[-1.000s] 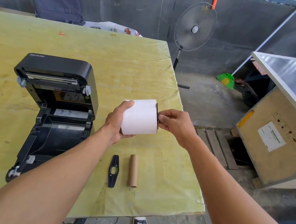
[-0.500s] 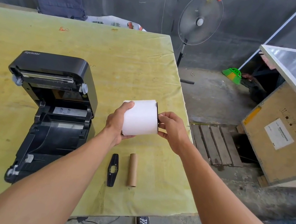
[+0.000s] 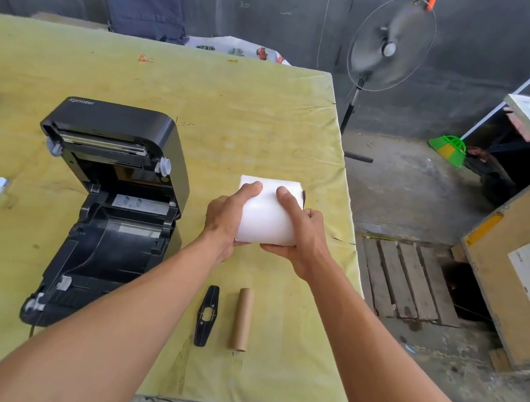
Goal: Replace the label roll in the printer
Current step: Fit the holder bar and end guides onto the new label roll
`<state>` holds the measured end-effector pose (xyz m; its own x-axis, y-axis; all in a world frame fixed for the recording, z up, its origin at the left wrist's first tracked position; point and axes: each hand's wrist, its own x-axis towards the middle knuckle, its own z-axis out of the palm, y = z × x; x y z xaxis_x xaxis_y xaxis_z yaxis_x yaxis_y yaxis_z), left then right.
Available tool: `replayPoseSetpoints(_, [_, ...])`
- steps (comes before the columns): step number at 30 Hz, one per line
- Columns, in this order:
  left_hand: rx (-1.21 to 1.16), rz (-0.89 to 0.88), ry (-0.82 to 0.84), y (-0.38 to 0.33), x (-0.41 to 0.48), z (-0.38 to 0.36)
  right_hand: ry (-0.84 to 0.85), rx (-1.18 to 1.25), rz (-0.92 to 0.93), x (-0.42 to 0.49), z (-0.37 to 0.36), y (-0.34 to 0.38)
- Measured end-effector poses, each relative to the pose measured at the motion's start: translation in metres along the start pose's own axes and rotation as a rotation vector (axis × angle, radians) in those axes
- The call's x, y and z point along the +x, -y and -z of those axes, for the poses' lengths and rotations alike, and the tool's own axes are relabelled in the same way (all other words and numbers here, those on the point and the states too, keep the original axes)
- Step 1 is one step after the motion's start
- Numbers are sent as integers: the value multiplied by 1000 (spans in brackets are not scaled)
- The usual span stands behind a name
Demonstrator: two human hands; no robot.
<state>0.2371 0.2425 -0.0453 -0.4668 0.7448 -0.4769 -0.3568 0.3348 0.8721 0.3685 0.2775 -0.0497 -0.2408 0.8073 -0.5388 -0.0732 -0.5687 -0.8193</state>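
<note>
While the printer (image 3: 112, 198) stood with its lid raised on the yellow table (image 3: 236, 110), you held the white label roll (image 3: 268, 216) just right of it in both hands. Your left hand (image 3: 225, 215) curled round its left end, and your right hand (image 3: 303, 237) wrapped its right side. Nearer you lay a bare cardboard core (image 3: 241, 319) beside a black plastic holder (image 3: 207, 316).

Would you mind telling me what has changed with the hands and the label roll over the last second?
The right hand left the end of the white paper label roll and now grips its body, thumb on top. The left hand kept its grip on the other side. The open black printer, flat black plastic piece and brown cardboard tube stayed put on the yellow table.
</note>
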Motion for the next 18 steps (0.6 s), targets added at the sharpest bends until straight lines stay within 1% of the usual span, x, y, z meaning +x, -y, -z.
replayPoseSetpoints(8, [35, -69, -19, -10, -3, -7, 65, -32, -40, 16, 5, 14])
replayPoseSetpoints(11, [52, -67, -27, -10, -2, -7, 94, -54, -55, 16, 5, 17])
replayPoseSetpoints(14, [59, -31, 23, -13, -3, -2, 80, -43, -24, 16, 4, 16])
replayPoseSetpoints(17, [43, -16, 105, -17, 2, 7, 118, -22, -2, 19, 3, 16])
replayPoseSetpoints(18, [18, -12, 109, -19, 4, 10, 133, -19, 2, 20, 4, 17])
